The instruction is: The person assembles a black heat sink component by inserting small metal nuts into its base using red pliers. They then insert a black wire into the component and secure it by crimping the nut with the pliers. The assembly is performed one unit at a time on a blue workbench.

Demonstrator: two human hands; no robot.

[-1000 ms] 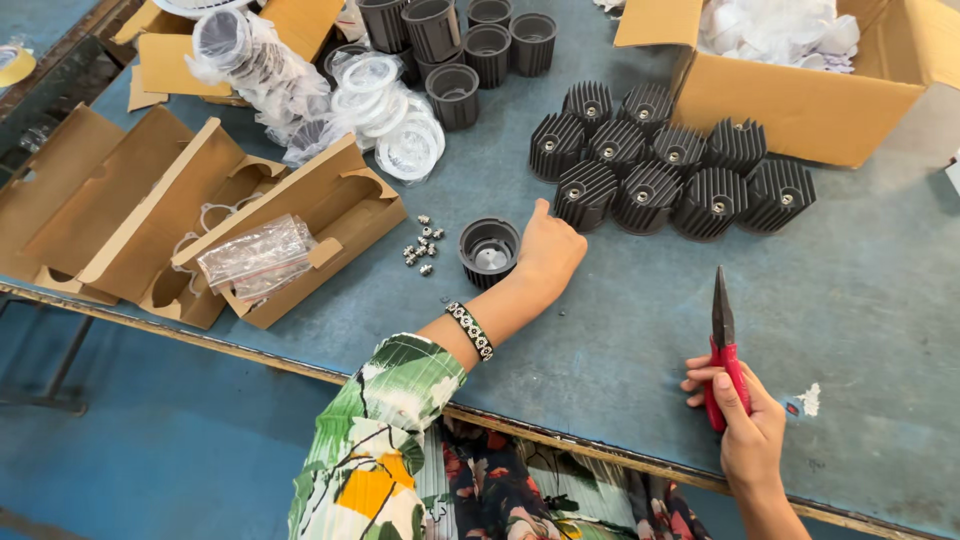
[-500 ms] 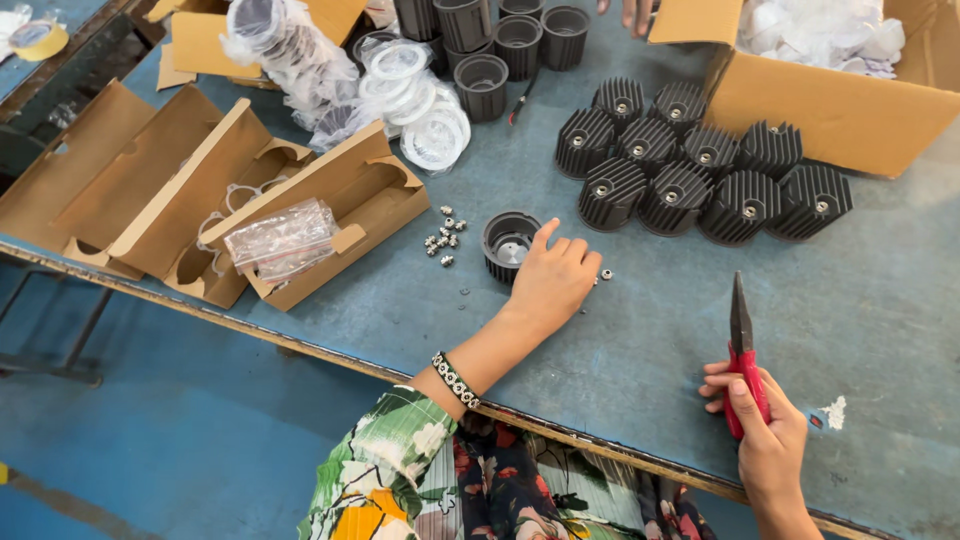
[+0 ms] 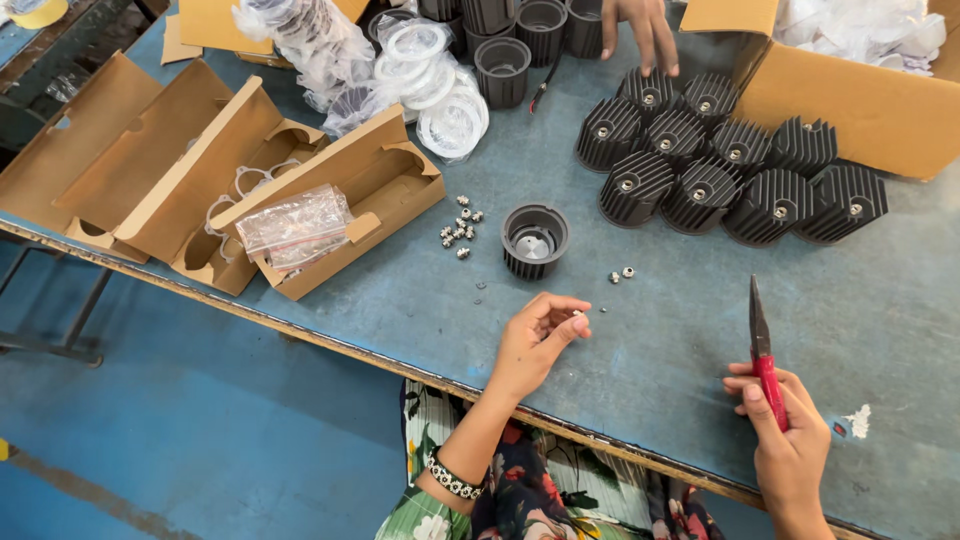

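Now the left hand [image 3: 535, 340], low in the middle of the frame, pinches 1 small nut [image 3: 578, 314] between thumb and fingertips, just above the blue table [image 3: 640, 330]. At lower right the right hand [image 3: 785, 430] is closed on red-handled pliers [image 3: 762, 345], tips pointing up. Just above the left hand stands 1 open black cup [image 3: 534, 240], with 2 loose nuts [image 3: 621, 274] to its right and a heap of about 9 nuts [image 3: 460, 226] to its left. At upper right, 10 finned housings [image 3: 720, 160] sit clustered, another person's hand [image 3: 640, 28] touching 1. Cardboard boxes [image 3: 230, 190] fill the upper left
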